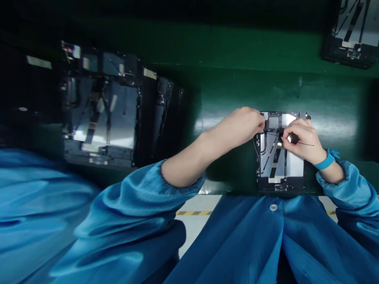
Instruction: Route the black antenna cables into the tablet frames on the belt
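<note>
An opened tablet (291,169) lies on the green bench before me, its silver plate, dark ribbon cables and black frame exposed. My left hand (250,121) is closed at the tablet's upper left corner, fingertips pinched together; what sits between them is hidden. A thin looped wire hangs just below those fingers along the left edge. Over the upper right part of the tablet, my right hand (304,138) pinches a thin black wire (306,144). One end of it sticks out to the right across my palm, and a dark line runs from the fingertips toward my left hand.
Left on the bench (231,85) stands another opened tablet (122,114), with dark device bodies (164,106) leaning beside it. A further opened tablet (352,53) lies at the upper right. A blue wrist strap (327,159) circles my right wrist. Another blue sleeve or garment fills the lower left.
</note>
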Demonstrator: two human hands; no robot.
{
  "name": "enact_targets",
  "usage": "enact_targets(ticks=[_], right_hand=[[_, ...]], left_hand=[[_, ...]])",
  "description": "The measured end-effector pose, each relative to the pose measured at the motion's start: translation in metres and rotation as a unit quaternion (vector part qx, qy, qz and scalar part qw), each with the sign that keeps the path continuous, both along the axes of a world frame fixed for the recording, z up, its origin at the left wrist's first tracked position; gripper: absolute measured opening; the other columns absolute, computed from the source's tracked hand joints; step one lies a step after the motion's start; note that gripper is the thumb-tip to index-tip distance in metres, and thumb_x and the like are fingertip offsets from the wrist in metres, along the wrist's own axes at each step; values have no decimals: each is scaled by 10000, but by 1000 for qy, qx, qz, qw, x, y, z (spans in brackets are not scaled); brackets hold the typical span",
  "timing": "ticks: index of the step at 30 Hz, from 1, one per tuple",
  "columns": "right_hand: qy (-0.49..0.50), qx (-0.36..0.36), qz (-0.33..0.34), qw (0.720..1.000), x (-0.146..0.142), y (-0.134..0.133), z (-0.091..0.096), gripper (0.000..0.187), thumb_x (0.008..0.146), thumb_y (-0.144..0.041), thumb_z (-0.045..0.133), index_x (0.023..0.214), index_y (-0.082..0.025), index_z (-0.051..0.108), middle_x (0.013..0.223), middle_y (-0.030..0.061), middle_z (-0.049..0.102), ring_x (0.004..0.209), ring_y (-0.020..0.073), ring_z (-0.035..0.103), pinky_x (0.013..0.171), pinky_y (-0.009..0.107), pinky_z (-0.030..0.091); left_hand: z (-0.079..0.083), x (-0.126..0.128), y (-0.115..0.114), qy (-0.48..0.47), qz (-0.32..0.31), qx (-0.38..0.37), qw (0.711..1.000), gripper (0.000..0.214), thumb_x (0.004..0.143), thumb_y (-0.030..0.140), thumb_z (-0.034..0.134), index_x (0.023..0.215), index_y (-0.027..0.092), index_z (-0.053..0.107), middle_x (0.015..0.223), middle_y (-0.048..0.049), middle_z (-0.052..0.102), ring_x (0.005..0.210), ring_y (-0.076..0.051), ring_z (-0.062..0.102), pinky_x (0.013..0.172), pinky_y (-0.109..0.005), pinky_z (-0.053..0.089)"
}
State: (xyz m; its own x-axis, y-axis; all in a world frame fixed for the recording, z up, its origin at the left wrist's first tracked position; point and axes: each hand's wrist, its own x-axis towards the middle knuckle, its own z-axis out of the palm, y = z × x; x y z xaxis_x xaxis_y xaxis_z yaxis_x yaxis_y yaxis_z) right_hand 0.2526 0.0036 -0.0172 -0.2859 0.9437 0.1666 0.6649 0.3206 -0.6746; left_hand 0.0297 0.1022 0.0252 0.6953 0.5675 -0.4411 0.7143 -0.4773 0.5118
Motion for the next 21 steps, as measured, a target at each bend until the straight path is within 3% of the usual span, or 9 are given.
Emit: enact_targets(ticks=[9, 17, 21], right_hand=[[11, -4, 57, 998, 13, -2, 0, 144, 894, -142, 636, 839, -274, 617, 747, -23, 674, 882, 229, 667, 859, 400, 472], [59, 35, 102, 992, 24, -4, 1, 198, 883, -60, 619, 857, -256, 606, 783, -7, 678, 902, 218, 670, 829, 377, 541], [62, 51, 109, 991, 24, -3, -2, 192, 881, -66, 625, 846, -255, 617, 855, 9, 681, 938, 219, 674, 969, 449, 568]], left_hand=[[-5, 0, 4, -27, 26, -35, 999, 243, 912, 101, 566, 735, 175, 716, 808, -52, 691, 851, -219, 670, 919, -343, 477], [-12, -7, 11, -60, 14, -15, 998, 201, 868, 134, 585, 781, 178, 761, 859, -21, 760, 780, -161, 678, 806, -280, 486], [-11, -6, 13, -56, -9, -29, 998, 204, 863, 132, 584, 775, 180, 761, 845, -23, 767, 738, -156, 673, 760, -284, 485]])
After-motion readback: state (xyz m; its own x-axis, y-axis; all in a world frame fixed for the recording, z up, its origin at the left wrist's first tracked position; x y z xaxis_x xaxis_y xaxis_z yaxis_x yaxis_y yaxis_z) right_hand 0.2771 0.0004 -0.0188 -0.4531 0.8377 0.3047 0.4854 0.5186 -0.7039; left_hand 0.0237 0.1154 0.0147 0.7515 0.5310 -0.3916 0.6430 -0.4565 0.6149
